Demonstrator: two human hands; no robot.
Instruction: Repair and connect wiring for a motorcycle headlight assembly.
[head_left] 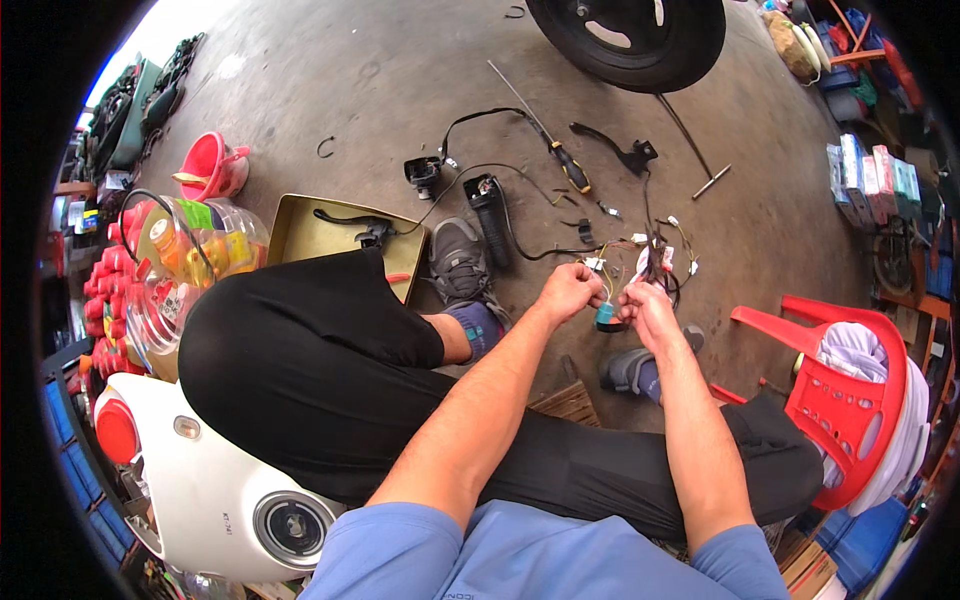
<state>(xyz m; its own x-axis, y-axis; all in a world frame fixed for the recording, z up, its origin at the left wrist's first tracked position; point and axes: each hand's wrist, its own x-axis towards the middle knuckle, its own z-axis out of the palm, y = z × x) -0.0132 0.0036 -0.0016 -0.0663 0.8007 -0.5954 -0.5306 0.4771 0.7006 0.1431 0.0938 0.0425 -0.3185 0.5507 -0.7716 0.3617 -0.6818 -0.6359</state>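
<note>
My left hand [572, 292] is closed in a pinch on thin wires beside a white connector [595, 264]. Close to it, my right hand [648, 308] has its fingers closed on wires of a wiring harness [655, 256]. Between and just below the fingertips sits a small teal piece [605, 313] with a dark part under it; its kind is not clear. The harness spreads out beyond my hands with several white connectors and coloured wires. A cable leads from it to a black handlebar grip [490, 222], which lies by my left shoe.
Farther off lie a screwdriver [568, 165], a black brake lever [625, 150], a black switch housing [422, 175] and a T-handle wrench [712, 181]. A gold tray [290, 232] holds another lever. A wheel [640, 45] stands ahead; a red plastic chair [845, 400] is at right.
</note>
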